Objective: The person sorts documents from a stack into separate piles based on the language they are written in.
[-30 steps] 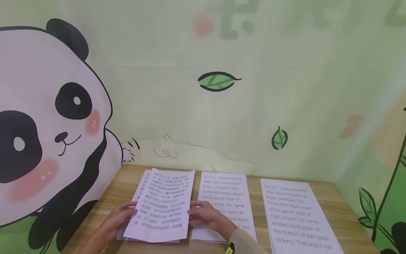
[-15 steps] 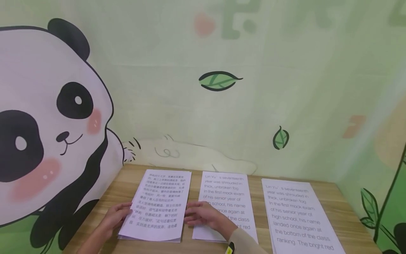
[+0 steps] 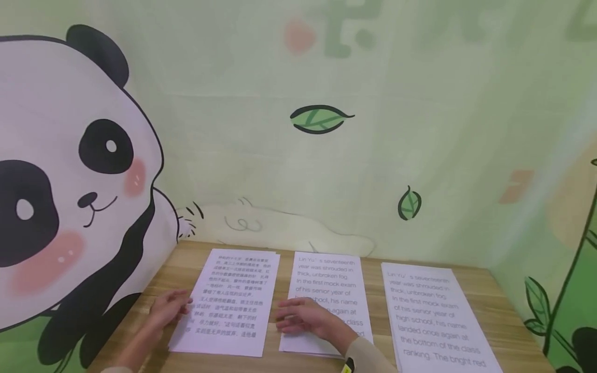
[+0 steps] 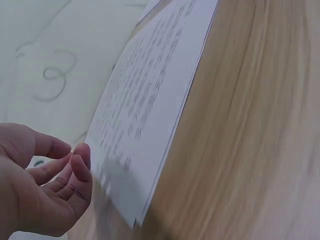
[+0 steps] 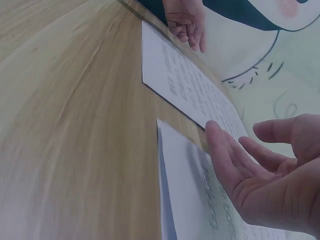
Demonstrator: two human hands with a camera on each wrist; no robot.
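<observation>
A stack of white paper sheets printed with Chinese characters (image 3: 233,305) lies flat at the left of the table. My left hand (image 3: 169,310) hovers at its left edge, fingers loosely bent and holding nothing. In the left wrist view, the fingertips (image 4: 82,150) overlap the far side of the sheets. A second stack, printed in English (image 3: 326,277), lies in the middle. Over its lower left part hangs my right hand (image 3: 303,317), fingers relaxed and apart from each other, with nothing in them. The right wrist view shows the palm (image 5: 260,195) facing the left stack, covering some print.
To the right lies another English-printed stack (image 3: 434,311), turned slightly. Wood-grain table (image 3: 382,331) shows between the stacks. Behind the table's back edge rises a green backdrop (image 3: 261,155) with a painted panda (image 3: 93,248) and leaves.
A sheet held tilted between both hands one second ago now lies squared on the left stack. Both hands have let go, the left moving slightly left and the right slightly right.
</observation>
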